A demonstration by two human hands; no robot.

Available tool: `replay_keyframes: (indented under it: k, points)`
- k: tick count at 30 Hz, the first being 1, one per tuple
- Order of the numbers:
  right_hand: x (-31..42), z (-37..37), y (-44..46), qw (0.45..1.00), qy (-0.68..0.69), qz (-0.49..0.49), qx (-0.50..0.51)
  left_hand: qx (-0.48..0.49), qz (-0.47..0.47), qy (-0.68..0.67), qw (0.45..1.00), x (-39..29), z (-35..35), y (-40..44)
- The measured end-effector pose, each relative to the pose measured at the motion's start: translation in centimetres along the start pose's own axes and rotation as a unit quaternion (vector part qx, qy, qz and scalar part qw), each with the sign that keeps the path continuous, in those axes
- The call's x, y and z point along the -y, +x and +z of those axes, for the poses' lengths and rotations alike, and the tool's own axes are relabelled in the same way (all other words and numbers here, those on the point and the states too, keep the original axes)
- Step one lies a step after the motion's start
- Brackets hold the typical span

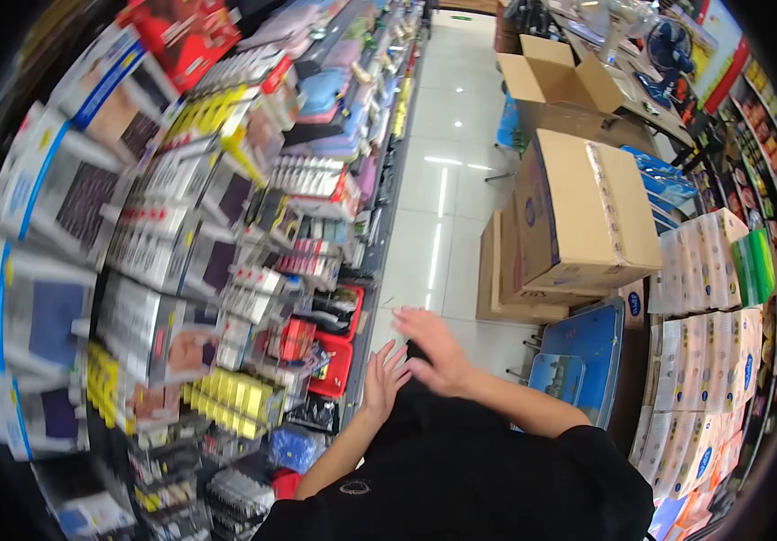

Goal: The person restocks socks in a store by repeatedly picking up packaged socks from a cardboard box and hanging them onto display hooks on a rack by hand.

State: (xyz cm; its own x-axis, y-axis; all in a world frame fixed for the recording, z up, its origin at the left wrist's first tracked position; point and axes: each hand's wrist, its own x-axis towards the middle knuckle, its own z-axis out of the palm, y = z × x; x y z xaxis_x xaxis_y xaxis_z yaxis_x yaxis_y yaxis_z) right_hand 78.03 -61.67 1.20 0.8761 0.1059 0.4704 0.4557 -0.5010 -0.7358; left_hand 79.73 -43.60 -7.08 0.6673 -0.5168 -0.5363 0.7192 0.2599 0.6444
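My left hand (383,382) is raised in front of my black shirt, its fingers spread and nothing in them. Just to its right, my right hand (435,350) is held over the tiled floor with its fingers stretched out, also holding nothing. The two hands are close together, and I cannot tell whether they touch. Nearest to my left hand are red plastic bins (332,364) with small packaged goods at the edge of the left shelving. Boxed underwear packs (165,332) hang in rows farther left, slightly blurred.
A white-tiled aisle (425,225) runs ahead. Along its right side are a closed cardboard carton (578,212), an open carton (555,81) and a blue folding table (600,347). Tissue packs (708,361) are stacked at the right. Folded textiles (324,90) fill the left shelves.
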Motion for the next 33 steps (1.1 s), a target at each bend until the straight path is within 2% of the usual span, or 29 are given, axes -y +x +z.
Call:
replay_keyframes:
  k: [1,3,5,7,8,9,12,13,15,16,17,19,20,21,22,23,25,26,27,28,29,31,33]
  points:
    - [-2.0,-0.2,0.7,1.0,-0.009,0.006,-0.007,0.043,0.003,-0.079,0.996,-1.9,1.6,2.3]
    - [-6.5,-0.4,1.8,0.967,-0.206,0.01,0.153,0.062,-0.006,-0.095,0.993,-7.4,6.0,5.4]
    - [-12.1,-1.1,0.7,0.963,-0.229,0.067,0.123,0.083,-0.016,-0.111,0.99,-11.5,9.1,8.3]
    - [-15.7,-3.8,2.0,0.927,-0.242,0.27,0.097,0.099,0.123,0.028,0.987,-14.2,11.0,11.9]
    - [-15.9,-5.5,3.7,0.928,-0.246,0.276,0.042,0.088,0.14,0.067,0.984,-15.3,11.8,14.0]
    - [-15.3,-7.4,5.6,0.924,-0.241,0.295,0.035,0.093,0.121,0.076,0.985,-16.1,12.7,16.0]
    - [-15.1,-12.3,11.5,0.982,-0.169,0.083,-0.032,0.124,-0.05,0.011,0.991,-18.5,16.6,22.9]
    - [-17.4,-13.1,12.0,0.98,-0.171,0.092,-0.045,0.13,-0.059,0.022,0.989,-19.1,18.3,24.7]
    - [-24.1,-14.2,12.1,0.947,-0.266,0.175,0.038,0.176,-0.089,0.007,0.98,-21.3,22.6,27.7]
    - [-28.3,-14.9,11.7,0.919,-0.25,0.306,0.01,0.186,-0.069,0.065,0.978,-22.0,24.2,29.7]
    - [-30.9,-15.5,11.9,0.878,-0.193,0.421,-0.119,0.193,-0.074,0.071,0.976,-22.6,25.8,32.3]
    - [-31.5,-21.9,16.7,0.92,-0.232,0.276,-0.153,0.2,-0.008,0.126,0.972,-23.8,28.9,37.0]
    - [-32.5,-23.0,18.2,0.941,-0.221,0.192,-0.172,0.186,-0.009,0.124,0.975,-23.7,29.9,40.2]
    - [-33.1,-24.6,20.2,0.952,-0.211,0.109,-0.192,0.19,-0.019,0.136,0.972,-24.5,31.9,42.8]
    - [-33.6,-26.7,22.0,0.964,-0.207,0.04,-0.163,0.175,-0.078,0.103,0.976,-25.4,33.6,44.8]
    - [-36.0,-27.2,22.2,0.962,-0.207,0.055,-0.168,0.159,-0.136,0.061,0.976,-25.9,35.4,46.5]
    - [-42.5,-28.0,22.0,0.922,-0.238,0.294,-0.086,0.166,-0.145,0.035,0.975,-28.1,39.5,48.4]
    - [-44.5,-29.8,22.8,0.864,-0.158,0.478,-0.011,0.219,-0.135,0.064,0.964,-29.7,40.5,49.7]
    - [-45.8,-31.5,23.7,0.863,-0.154,0.481,-0.008,0.271,-0.12,0.092,0.951,-31.2,41.8,50.9]
    - [-46.6,-32.8,24.7,0.887,-0.2,0.41,-0.072,0.251,-0.078,0.114,0.958,-32.4,43.5,51.5]
    - [-47.1,-34.2,25.7,0.901,-0.243,0.335,-0.132,0.243,-0.085,0.112,0.96,-33.0,44.2,53.4]
    - [-47.7,-36.9,29.6,0.907,-0.215,0.335,-0.138,0.203,-0.041,0.207,0.956,-33.5,44.8,58.0]
    - [-49.5,-38.6,33.1,0.93,-0.192,0.267,-0.167,0.186,-0.09,0.205,0.957,-33.4,44.6,63.2]
